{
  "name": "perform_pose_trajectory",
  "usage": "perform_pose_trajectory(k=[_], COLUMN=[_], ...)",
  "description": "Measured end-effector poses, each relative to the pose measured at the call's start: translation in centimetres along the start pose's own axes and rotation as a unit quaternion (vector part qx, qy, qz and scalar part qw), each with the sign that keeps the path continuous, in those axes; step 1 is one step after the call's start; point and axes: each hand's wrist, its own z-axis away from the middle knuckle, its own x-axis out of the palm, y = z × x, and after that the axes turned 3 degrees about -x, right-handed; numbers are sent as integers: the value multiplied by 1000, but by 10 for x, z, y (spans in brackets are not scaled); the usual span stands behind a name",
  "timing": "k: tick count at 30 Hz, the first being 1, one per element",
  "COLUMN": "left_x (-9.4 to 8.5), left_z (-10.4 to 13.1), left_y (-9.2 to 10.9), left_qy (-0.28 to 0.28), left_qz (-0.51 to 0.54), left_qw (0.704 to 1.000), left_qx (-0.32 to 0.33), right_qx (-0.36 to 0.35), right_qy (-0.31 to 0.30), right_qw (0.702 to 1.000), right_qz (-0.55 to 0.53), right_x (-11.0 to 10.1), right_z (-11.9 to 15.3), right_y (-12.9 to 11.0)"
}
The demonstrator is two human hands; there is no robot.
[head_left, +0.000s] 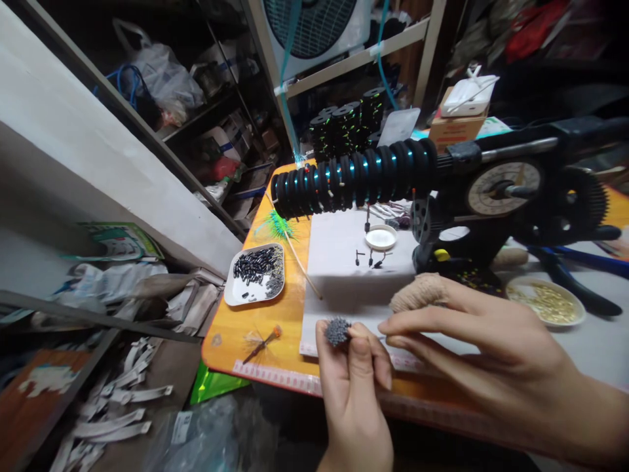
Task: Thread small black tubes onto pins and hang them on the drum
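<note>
My left hand (356, 380) is closed around a tight bundle of tiny grey pieces (337, 332), gripped between thumb and fingers over the table's front edge. Just to its right, my right hand (481, 341) has its thumb and forefinger pressed together. Something thin may lie between those fingertips, too small to make out. A tan wrap (417, 293) covers one raised finger of the right hand. Beyond both hands runs a long black roller (354, 177), wound with rings and shiny blue line, on a geared machine with a dial (506, 187).
A white tray (233, 292) of black and grey pieces stands left on the orange table (219, 347). A thin stick (302, 262) lies nearby. At right are a dish of gold-coloured pieces (545, 301) and blue-and-black pliers (570, 278). Small black parts (371, 259) lie beside a white lid (381, 237).
</note>
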Motion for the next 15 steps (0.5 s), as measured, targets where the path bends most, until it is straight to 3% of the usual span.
perform_pose_trajectory(k=[6,11,15], left_x=[9,16,16], left_z=[2,-3,-2], left_y=[-1,2,16], left_qy=[46,19,4], left_qz=[-7,32,135], left_qw=[998,997,987], left_qx=[-39,65,92], right_qx=[4,-17,-63], right_qy=[-7,-11,-11], right_qw=[1000,1000,995], right_qz=[-21,23,77], right_x=[1,5,5], right_z=[0,6,19], right_y=[0,0,3])
